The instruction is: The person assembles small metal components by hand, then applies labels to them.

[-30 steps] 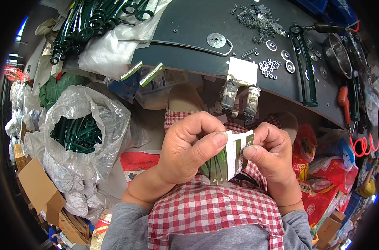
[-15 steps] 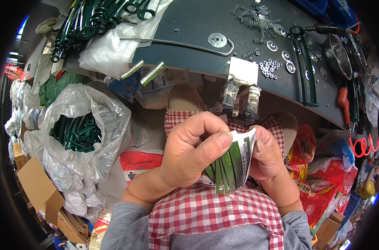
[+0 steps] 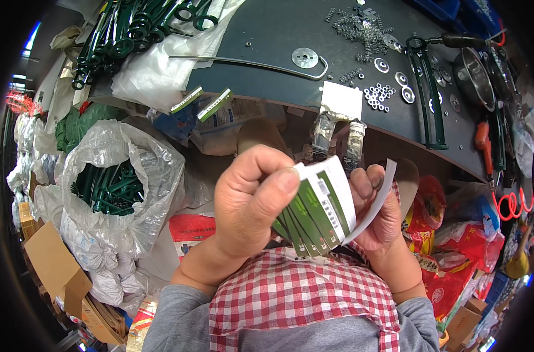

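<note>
My left hand (image 3: 252, 202) pinches a fanned stack of green-and-white label sheets (image 3: 316, 214) between thumb and fingers, above my lap. In my right hand (image 3: 378, 214), with its fingers curled, is a narrow white strip (image 3: 377, 202). The strip bends away from the right edge of the stack, and its lower end lies close against the sheets; whether the two are still joined I cannot tell. Two more green-and-white labels (image 3: 214, 105) hang at the bench's front edge, left of centre. A red-checked apron (image 3: 302, 287) covers my front below the hands.
On the dark bench (image 3: 255, 76) lie a hooked metal rod (image 3: 249, 61), springs (image 3: 363, 35), small nuts (image 3: 378, 95) and washers. Green metal parts (image 3: 143, 26) are piled far left. A plastic sack (image 3: 161, 170) of green parts stands at left; red bags (image 3: 454, 252) lie at right.
My hands have moved apart, the left one shifting left with the stack. A white strip now curves away from the sheets in my right hand.
</note>
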The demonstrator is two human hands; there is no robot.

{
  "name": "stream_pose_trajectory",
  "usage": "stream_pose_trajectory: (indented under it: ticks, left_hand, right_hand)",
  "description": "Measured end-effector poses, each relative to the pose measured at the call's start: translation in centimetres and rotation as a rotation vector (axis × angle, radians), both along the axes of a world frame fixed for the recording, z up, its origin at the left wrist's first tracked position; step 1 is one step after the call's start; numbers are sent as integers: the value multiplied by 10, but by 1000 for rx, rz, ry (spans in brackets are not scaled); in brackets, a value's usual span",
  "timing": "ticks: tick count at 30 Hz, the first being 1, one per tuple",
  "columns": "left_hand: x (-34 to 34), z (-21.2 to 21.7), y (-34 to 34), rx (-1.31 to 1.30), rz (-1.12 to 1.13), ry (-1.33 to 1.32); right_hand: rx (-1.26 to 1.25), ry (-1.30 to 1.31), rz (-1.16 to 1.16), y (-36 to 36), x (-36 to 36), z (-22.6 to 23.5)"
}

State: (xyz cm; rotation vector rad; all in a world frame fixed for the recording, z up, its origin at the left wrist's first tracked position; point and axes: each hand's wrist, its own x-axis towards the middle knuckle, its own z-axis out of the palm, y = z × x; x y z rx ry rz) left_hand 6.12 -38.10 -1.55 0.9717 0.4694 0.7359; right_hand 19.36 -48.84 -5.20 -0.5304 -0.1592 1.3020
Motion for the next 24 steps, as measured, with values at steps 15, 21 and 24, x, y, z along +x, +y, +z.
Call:
stream_pose_trajectory:
  ticks: [15, 21, 24]
  left_hand:
    - [5, -12, 10, 1124, 665, 187]
    - [4, -20, 0, 1056, 365, 87]
    - [-1, -44, -13, 1071, 296, 57]
  right_hand:
    - [-10, 267, 212, 22, -38, 8]
    - [-46, 133, -50, 29, -24, 20]
    - [-79, 10, -161, 28, -18, 24]
